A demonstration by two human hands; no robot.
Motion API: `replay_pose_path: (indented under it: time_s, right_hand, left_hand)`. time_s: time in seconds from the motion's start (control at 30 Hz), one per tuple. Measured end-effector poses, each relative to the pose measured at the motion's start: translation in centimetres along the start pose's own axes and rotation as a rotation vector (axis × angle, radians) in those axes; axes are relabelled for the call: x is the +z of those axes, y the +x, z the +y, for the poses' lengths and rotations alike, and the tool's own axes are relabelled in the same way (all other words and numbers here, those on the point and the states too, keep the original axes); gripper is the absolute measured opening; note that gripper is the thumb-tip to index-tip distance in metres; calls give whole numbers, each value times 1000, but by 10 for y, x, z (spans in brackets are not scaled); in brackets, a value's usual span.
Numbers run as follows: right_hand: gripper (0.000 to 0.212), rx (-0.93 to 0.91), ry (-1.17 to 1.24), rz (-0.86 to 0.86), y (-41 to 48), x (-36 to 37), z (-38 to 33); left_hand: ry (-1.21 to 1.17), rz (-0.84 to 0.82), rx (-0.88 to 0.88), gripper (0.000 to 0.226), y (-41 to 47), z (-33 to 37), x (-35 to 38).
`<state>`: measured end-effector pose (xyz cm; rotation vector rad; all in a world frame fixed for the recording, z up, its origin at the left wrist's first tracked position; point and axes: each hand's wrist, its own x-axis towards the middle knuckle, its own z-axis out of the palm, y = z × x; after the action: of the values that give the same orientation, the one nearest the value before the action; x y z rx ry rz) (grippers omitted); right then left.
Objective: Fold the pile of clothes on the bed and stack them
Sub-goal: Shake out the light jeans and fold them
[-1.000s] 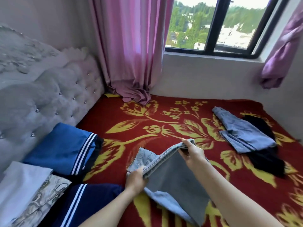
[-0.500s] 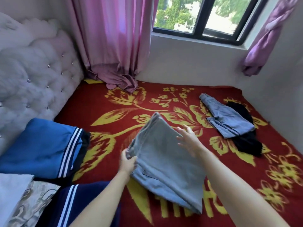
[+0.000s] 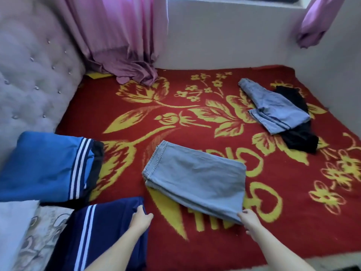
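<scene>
The bed (image 3: 136,118) fills most of the view, covered by a red blanket with yellow flowers and leaves. A grey tufted headboard (image 3: 29,85) runs along its left side, and a pink curtain (image 3: 117,36) hangs in the far corner, its hem bunched on the blanket. A second curtain (image 3: 316,20), purple, hangs at the upper right against the pale wall (image 3: 224,36).

At the left, near the headboard, lies a folded blue garment (image 3: 39,165) with white stripes. Just in front of it lies a folded navy garment (image 3: 101,231), also white-striped, beside a patterned pillow (image 3: 39,237) in the near left corner. The folded jeans (image 3: 195,178), light blue, lie flat on the blanket in the middle of the bed, apart from both striped pieces. Well away, at the far right, loose jeans (image 3: 277,110) in the same pale denim lie crumpled on top of a black garment (image 3: 300,137).

The left hand (image 3: 140,218) rests at the right edge of the navy garment, thumb held out; whether its grip closes on the cloth I cannot tell. The right hand (image 3: 250,222) pinches the near right corner of the folded jeans, thumb on top and the other fingers below.
</scene>
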<state>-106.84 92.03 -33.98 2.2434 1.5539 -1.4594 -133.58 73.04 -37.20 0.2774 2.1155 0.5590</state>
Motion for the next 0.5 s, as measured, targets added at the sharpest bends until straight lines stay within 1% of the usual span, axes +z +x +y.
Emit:
replay_pose_path:
  time_s: [0.13,0.23,0.3,0.37,0.5]
  right_hand:
    - [31,20,-8,41,19,-7,11]
    - [14,48,18,36,41,-11,26]
    - [21,93,73,27,61,-12,35]
    - [22,120,90,-23,77,-13,44]
    - [37,114,116,-130,95,-26,50]
  left_hand:
    - [67,20,81,63,-10,33,19]
    - [40,28,84,62,-18,45,41]
    - [11,37,69,61,-25,49,55]
    - [-31,64,56,59,-32,49,69]
    - [-104,120,-34,57,-45,42,88]
